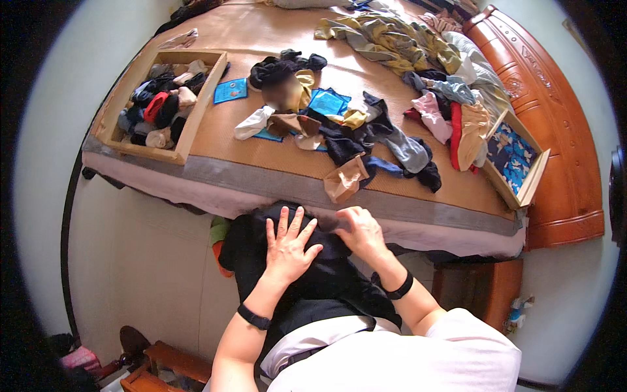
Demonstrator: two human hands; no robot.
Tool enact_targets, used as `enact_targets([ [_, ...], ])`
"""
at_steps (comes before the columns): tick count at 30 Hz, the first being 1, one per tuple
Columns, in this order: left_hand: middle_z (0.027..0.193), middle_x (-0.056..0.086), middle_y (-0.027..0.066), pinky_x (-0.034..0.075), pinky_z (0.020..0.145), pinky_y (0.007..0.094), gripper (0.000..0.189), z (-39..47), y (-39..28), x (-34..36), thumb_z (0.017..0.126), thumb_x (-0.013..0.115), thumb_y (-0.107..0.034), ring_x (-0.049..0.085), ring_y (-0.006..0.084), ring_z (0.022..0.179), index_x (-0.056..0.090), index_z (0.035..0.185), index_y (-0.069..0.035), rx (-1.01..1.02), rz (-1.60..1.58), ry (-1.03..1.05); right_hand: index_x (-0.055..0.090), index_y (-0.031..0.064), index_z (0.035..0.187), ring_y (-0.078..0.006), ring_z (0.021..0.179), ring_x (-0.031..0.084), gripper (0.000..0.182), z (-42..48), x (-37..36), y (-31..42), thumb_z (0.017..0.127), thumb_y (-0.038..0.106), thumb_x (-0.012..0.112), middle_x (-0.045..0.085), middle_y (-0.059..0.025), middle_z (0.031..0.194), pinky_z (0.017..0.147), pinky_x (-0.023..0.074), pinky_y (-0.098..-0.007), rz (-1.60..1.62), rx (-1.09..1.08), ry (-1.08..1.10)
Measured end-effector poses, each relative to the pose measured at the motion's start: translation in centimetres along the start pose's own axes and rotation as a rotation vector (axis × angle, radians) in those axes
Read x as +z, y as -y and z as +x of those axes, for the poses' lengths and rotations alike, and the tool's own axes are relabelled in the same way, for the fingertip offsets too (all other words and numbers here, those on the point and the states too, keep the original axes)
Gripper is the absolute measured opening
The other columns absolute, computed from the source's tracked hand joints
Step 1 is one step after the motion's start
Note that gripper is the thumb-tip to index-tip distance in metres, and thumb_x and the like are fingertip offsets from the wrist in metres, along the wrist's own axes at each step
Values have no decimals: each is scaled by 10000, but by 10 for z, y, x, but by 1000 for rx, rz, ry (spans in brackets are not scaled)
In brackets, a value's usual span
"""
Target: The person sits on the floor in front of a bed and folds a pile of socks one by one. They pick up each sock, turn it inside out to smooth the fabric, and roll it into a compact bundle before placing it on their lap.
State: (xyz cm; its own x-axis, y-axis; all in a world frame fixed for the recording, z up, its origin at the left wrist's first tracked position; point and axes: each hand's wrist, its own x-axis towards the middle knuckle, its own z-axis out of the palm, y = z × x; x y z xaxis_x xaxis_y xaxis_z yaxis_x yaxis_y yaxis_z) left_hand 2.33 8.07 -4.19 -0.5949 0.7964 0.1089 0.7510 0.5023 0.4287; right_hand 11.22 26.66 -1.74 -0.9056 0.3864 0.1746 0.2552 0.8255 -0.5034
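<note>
My left hand (292,245) lies palm down with its fingers spread on black cloth (254,245) over my lap. Beside it, at the bed's edge, my right hand (361,232) has curled fingers next to a dark, thin, blurred patch of fabric; whether they pinch it is unclear. Just beyond on the bed is a beige sock (346,179). Behind that spreads a loose pile of dark socks (343,142), with a grey sock (406,149), a white sock (254,122) and blue printed packets (327,101) among them.
A wooden drawer (181,154) full of socks stands on the left of the bed mat (220,132). At right, another drawer (531,181) with a camouflage-patterned lining tilts beside heaped clothes (431,112) and a carved wooden headboard (558,132). An open wooden drawer (142,377) sits low at left.
</note>
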Motion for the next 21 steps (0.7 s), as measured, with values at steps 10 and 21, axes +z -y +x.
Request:
enact_targets([
  [10,1509,355,60,45,1080,709,551,42,-2,-21,813,610,-568,145,289,1452,619,1260,-247,-209,-4,249,632,81,887,-335,852,635,94,53,6,7,819,145,642,643,-131,865,716,520,-403,282,1,170],
  [21,1410,482,74,100,1123,602,467,54,-7,2,867,531,-532,317,271,1371,681,1165,-206,-216,199,110,641,116,1098,-315,1112,543,384,197,49,-54,746,238,737,581,-100,1183,935,456,-439,-255,-72,-251],
])
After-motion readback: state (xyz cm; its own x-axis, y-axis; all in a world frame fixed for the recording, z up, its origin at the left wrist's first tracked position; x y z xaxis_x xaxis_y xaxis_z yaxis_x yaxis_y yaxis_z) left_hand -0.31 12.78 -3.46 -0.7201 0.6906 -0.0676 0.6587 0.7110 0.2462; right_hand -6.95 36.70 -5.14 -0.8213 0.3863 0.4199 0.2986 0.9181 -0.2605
